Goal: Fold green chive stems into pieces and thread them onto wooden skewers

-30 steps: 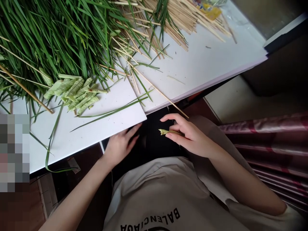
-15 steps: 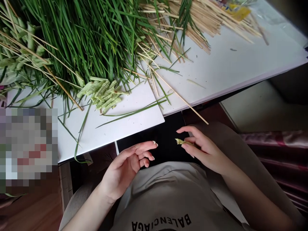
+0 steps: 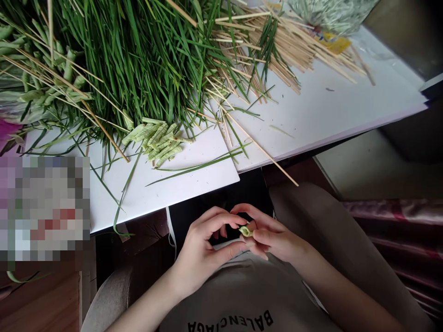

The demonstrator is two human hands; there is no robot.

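I've got the right hand (image 3: 277, 240) pinching a small green leaf piece (image 3: 245, 231) in its fingertips, the left hand (image 3: 202, 251) half closed just beside it. Ahead of the hands, grass blades (image 3: 138, 60) and wooden skewers (image 3: 287, 50) lie heaped on the counter (image 3: 311, 124).

"BALENCIAGA" runs upside down across the beige T-shirt (image 3: 238, 295).

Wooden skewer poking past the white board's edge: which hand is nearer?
Right. The right hand is below the skewer's overhanging tip, not touching it. The left hand is farther away, to the left of the right hand, and also apart from the skewer.
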